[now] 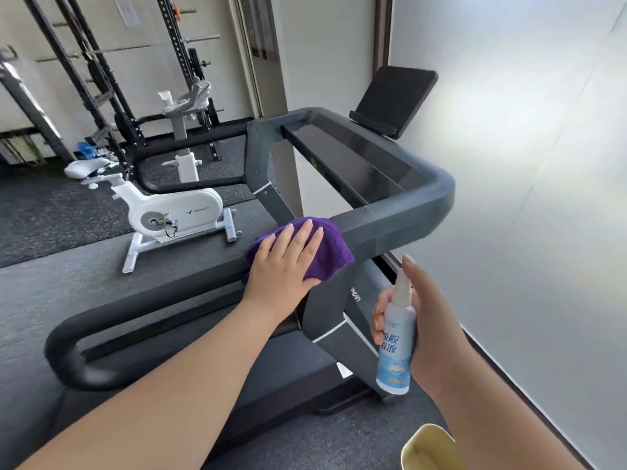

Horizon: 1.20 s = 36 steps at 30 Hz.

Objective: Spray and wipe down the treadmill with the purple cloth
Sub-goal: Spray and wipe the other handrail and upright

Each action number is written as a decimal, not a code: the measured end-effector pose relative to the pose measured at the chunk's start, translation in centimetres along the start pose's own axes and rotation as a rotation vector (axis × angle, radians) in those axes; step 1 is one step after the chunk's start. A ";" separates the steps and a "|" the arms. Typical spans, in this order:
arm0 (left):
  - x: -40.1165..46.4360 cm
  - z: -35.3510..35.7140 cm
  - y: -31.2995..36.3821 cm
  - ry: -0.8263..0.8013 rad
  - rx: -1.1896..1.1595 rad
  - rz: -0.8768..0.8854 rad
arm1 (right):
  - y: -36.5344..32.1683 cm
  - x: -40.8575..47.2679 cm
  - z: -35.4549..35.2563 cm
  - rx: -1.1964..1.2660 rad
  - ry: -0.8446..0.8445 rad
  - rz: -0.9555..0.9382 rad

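The purple cloth [325, 252] is being pressed flat against the near handrail of the treadmill [400, 212], right where the grey rail bends down towards its angled upright. It is being held there by the left hand [288, 262], fingers stretched straight and spread over the fabric, thumb tucked along the cloth's lower edge. The cloth is being bunched slightly beneath the palm and is draping over the rail on both sides.

Off to the right, the spray bottle [397, 337] is being gripped upright by the right hand [427, 330], fingers wrapped round its white and blue body, the nozzle being pointed up near the fingertips. It is being kept just beside the treadmill's upright, apart from the cloth.

The dark tablet-like screen [395, 100] is being shown propped at the far end of the console. Beyond the treadmill, a white exercise bike [176, 215] is being seen on the dark floor, with a black weight rack [101, 79] behind it.
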<state>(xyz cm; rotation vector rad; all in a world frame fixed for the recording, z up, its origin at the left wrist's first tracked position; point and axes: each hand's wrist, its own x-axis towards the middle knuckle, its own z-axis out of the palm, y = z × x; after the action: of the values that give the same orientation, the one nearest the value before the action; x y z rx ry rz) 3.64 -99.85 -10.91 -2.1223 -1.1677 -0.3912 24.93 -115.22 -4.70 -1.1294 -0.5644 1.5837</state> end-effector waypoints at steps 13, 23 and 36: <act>0.9 0.2 -2.9 0.063 -0.011 -0.010 | 0.6 0.1 2.5 0.027 0.048 -0.030; 6.7 -1.8 3.4 -0.176 -0.161 -0.199 | 0.0 -0.7 0.1 0.031 0.098 -0.025; 19.6 -2.7 11.5 -0.375 -0.248 0.041 | -0.9 -1.0 -4.6 0.054 0.123 -0.016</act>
<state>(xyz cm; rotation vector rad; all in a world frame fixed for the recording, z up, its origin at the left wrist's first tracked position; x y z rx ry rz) 24.14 -93.66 -3.00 -2.5082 -1.3359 -0.1240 29.41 -116.72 -5.57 -1.1705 -0.4455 1.4956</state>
